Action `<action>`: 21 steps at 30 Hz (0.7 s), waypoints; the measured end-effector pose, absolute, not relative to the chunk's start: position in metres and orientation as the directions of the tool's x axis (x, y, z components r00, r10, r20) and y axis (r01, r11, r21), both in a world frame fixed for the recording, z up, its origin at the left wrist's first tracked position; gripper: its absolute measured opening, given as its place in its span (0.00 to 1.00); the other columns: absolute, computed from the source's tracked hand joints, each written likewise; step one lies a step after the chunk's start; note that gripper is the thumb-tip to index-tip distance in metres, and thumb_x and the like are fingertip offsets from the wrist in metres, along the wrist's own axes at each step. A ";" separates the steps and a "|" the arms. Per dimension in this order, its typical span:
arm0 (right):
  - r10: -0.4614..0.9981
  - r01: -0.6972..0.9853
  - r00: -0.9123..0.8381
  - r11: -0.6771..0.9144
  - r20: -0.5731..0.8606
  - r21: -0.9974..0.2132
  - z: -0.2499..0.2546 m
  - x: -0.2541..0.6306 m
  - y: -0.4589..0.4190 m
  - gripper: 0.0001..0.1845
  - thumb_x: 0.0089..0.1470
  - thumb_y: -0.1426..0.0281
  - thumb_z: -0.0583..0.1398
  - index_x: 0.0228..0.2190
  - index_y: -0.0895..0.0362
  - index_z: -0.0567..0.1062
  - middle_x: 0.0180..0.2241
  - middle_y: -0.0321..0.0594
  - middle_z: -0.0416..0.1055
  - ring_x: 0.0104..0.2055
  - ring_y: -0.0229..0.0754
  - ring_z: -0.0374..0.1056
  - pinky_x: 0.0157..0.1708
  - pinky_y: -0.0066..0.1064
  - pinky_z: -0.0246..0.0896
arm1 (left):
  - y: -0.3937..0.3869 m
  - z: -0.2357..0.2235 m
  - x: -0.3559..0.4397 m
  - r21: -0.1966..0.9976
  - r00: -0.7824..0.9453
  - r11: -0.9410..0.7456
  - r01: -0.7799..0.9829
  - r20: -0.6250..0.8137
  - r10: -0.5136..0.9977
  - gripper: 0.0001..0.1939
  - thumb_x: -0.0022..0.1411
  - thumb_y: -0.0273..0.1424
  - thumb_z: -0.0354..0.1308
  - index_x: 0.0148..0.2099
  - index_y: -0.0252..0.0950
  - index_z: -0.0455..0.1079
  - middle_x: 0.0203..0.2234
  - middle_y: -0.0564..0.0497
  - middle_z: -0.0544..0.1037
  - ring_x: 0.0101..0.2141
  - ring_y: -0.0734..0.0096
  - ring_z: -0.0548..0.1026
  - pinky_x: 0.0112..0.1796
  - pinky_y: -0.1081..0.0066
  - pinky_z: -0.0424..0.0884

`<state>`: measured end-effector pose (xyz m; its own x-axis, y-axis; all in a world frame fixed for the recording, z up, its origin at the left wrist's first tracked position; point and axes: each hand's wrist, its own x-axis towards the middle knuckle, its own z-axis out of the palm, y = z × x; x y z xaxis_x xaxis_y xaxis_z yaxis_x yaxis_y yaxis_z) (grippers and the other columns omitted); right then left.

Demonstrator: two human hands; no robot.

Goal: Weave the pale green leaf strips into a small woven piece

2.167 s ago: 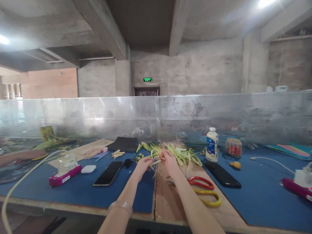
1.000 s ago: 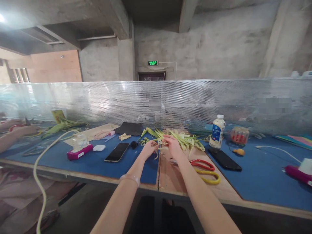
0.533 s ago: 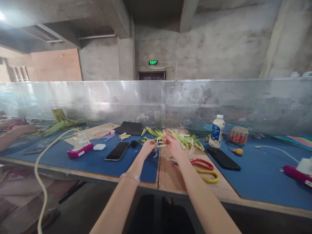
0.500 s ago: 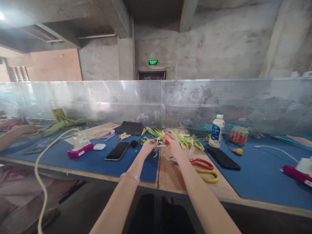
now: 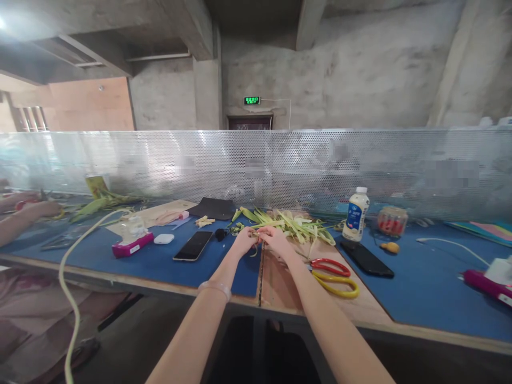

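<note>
A narrow plant strip (image 5: 255,251) is being worked over the worktop (image 5: 224,273), near the seam where the blue surface meets the brown board (image 5: 280,294). By the left hand (image 5: 251,237) the strip is pinched between thumb and fingers, and its curled end is left hanging below. The fingertips of the right hand (image 5: 262,236) are brought together against those of the left; whether the same strip is gripped by them cannot be told, since the contact is covered by the fingers. The handling of this one piece can be judged as under way and not finished, because it is not yet laid down and both hands are occupied at it. How much of it is done cannot be read at this size. Just behind the right hand, a loose heap of green and pale strips (image 5: 306,228) is seen; it is held by neither hand, so much material seems to be left. No piece can be recognised with certainty as completed. The scissors (image 5: 339,289), with one red and one yellow handle, are left lying on the board, partly hidden by the right forearm.
</note>
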<state>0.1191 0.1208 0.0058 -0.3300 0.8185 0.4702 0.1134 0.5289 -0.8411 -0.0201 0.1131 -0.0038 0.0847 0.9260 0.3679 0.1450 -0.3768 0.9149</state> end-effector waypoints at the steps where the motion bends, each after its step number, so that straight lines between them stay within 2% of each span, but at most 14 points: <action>1: 0.824 0.128 -0.324 0.524 0.464 -0.842 0.008 0.118 0.118 0.08 0.47 0.71 0.56 0.32 0.59 0.71 0.19 0.33 0.69 0.21 0.35 0.64 0.23 0.26 0.56 | 0.113 -0.004 -0.020 0.911 0.091 -0.386 0.144 0.376 0.922 0.09 0.48 0.22 0.56 0.34 0.32 0.61 0.19 0.56 0.71 0.20 0.78 0.68 0.22 0.78 0.63; 4: 0.848 0.169 -0.289 0.501 0.444 -0.849 0.011 0.117 0.112 0.08 0.48 0.73 0.55 0.33 0.60 0.69 0.17 0.31 0.68 0.20 0.35 0.64 0.22 0.26 0.55 | 0.114 -0.004 -0.020 0.901 0.099 -0.403 0.163 0.391 0.915 0.09 0.47 0.20 0.55 0.33 0.32 0.61 0.18 0.56 0.71 0.19 0.78 0.68 0.21 0.78 0.63; 11: 0.862 0.268 -0.219 0.503 0.457 -0.822 0.006 0.118 0.117 0.08 0.49 0.72 0.57 0.34 0.60 0.67 0.22 0.35 0.71 0.27 0.38 0.68 0.29 0.29 0.61 | 0.112 -0.002 -0.020 0.855 0.147 -0.451 0.255 0.427 0.892 0.10 0.45 0.21 0.54 0.33 0.33 0.64 0.18 0.56 0.71 0.19 0.78 0.67 0.20 0.79 0.62; 15: 0.850 0.352 -0.205 0.527 0.485 -0.774 0.003 0.118 0.119 0.10 0.50 0.70 0.58 0.36 0.59 0.67 0.23 0.35 0.71 0.29 0.38 0.68 0.32 0.30 0.61 | 0.112 -0.002 -0.020 0.804 0.153 -0.479 0.353 0.455 0.877 0.11 0.44 0.22 0.53 0.34 0.33 0.66 0.19 0.56 0.71 0.20 0.77 0.68 0.22 0.78 0.62; 21: 0.796 0.479 -0.185 0.585 0.576 -0.655 -0.002 0.118 0.121 0.12 0.52 0.68 0.56 0.38 0.59 0.67 0.21 0.33 0.68 0.27 0.39 0.66 0.31 0.31 0.59 | 0.109 -0.002 -0.018 0.738 0.117 -0.466 0.488 0.474 0.873 0.11 0.43 0.22 0.54 0.34 0.34 0.66 0.19 0.57 0.71 0.22 0.77 0.68 0.24 0.78 0.61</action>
